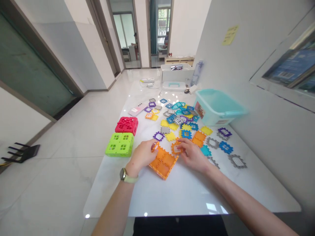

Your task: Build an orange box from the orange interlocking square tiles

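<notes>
On the white table, an orange panel of joined interlocking tiles (163, 162) lies tilted in front of me, with raised pieces along some edges. My left hand (144, 153) grips its upper left side, fingers closed on an orange edge piece. Between the fingers of my right hand (191, 153) is a separate orange window tile (176, 147), held just off the panel's upper right corner. Nearby lie a purple window tile (158, 136), a yellow tile (170, 136) and a plain orange tile pair (199, 139).
Left of my hands stand a green tile box (120, 145) and a red tile box (126, 125). A pink phone (137, 109) lies behind them. Several coloured tiles spread toward a turquoise bin (219, 108) at right. A white case (173, 86) stands at the back, near the wall.
</notes>
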`<state>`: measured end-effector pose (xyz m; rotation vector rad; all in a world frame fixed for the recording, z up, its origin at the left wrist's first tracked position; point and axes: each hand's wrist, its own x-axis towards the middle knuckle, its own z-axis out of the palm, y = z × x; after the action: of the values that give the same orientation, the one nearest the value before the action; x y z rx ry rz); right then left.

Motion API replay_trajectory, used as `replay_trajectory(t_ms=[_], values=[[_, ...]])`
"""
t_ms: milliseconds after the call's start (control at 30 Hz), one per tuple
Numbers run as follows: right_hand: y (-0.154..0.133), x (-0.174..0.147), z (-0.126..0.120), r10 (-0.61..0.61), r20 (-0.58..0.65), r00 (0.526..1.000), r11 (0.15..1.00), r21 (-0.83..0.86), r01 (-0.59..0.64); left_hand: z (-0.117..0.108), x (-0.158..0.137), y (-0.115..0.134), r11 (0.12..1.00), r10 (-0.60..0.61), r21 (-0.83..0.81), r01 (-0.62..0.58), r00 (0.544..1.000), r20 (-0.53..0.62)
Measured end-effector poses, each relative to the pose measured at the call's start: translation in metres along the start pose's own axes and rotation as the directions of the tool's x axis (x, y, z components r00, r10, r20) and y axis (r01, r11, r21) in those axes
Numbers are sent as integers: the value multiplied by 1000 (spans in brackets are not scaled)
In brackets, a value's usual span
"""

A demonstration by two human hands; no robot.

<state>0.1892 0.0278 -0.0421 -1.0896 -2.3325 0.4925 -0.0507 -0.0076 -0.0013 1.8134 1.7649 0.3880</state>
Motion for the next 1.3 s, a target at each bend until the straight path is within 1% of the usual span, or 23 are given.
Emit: replay_trajectory(t_ms=[67, 167, 267, 367, 467, 567, 633, 767, 800, 867, 967, 1067, 1200, 1300], values=[[0, 1, 0, 33, -6, 999, 996, 80, -33, 1, 1, 1, 998, 49, -35, -48, 999, 12], [0, 2, 3, 149, -10, 989, 978, 149, -146, 5, 3, 3, 985, 128, -126, -121, 991, 45], [2, 3, 7, 260, 24, 965, 945, 199, -259, 10, 3, 3, 975, 153, -176, -138, 986, 69], [5, 3, 9, 327, 12, 945, 908, 273, -318, 16, 3, 2, 972, 170, -178, -156, 983, 64], [6, 3, 14, 365, -26, 931, 891, 298, -342, 22, 1, 3, 967, 200, -171, -189, 979, 48], [7, 2, 21, 370, -37, 928, 888, 306, -342, 27, 0, 4, 961, 226, -172, -216, 973, 39], [6, 2, 24, 377, -49, 925, 886, 310, -344, 29, 1, 3, 959, 225, -187, -214, 974, 40], [0, 5, 25, 400, -120, 909, 892, 277, -356, 28, 4, 0, 942, 233, -258, -214, 972, 44], [-3, 6, 24, 393, -127, 911, 900, 257, -353, 27, 5, -1, 936, 243, -274, -222, 969, 48], [-8, 8, 22, 353, -98, 931, 921, 213, -327, 25, 5, -2, 926, 263, -294, -235, 963, 59], [-13, 10, 18, 284, -9, 959, 943, 182, -278, 21, 6, -3, 921, 272, -306, -243, 961, 55], [-14, 10, 15, 283, 27, 959, 944, 169, -284, 19, 7, -4, 919, 271, -309, -247, 962, 36], [-14, 10, 16, 313, 15, 950, 942, 122, -312, 20, 9, -3, 921, 241, -317, -225, 970, 11], [-15, 10, 18, 274, 23, 962, 953, 127, -274, 23, 10, -1, 923, 227, -316, -219, 974, -9]])
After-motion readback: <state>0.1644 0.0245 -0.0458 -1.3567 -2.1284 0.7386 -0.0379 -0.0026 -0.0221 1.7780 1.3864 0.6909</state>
